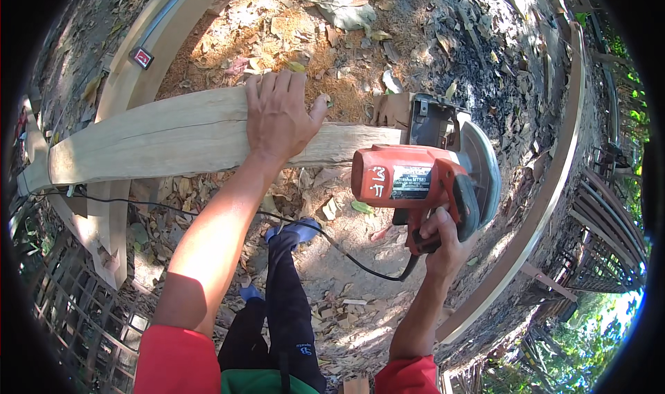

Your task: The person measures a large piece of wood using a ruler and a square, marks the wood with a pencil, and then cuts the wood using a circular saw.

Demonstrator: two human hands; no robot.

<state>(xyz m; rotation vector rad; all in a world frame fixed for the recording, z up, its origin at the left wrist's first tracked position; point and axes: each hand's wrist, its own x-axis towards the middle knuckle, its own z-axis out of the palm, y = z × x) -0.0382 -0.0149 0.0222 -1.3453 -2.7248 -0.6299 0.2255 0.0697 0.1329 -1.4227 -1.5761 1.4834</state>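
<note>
Closest to the lens, two red sleeves and a dark trouser leg ending in a blue sandal (pixel 299 229) come up from the lower edge, standing on bare earth strewn with dry leaves and sawdust (pixel 325 61). At the far left, a pale, roughly sawn wooden plank (pixel 159 137) runs almost level across the view, resting on lighter timber pieces that cross beneath its left end. The left hand (pixel 278 117) lies flat on top of this plank, fingers spread and pressing down, gripping nothing but pinning the wood in place. A thin black power cord (pixel 208 210) trails under the forearm and loops to the right. Further right, the right hand (pixel 443 245) is clenched around the dark handle of an orange handheld circular saw (pixel 415 179), whose grey blade guard (pixel 478 169) and metal base plate sit at the plank's right end, just where the brownish, weathered part of the wood begins. Whether the blade is already biting into the wood cannot be told, as the saw body hides the contact. Judging from the pose, the work is at the cutting stage near the plank's end; the next move would call for steady downward pressure from the left hand, well clear of the blade, and an even push along the cut line. A long curved timber strip (pixel 554 179) arcs along the right side.
</note>
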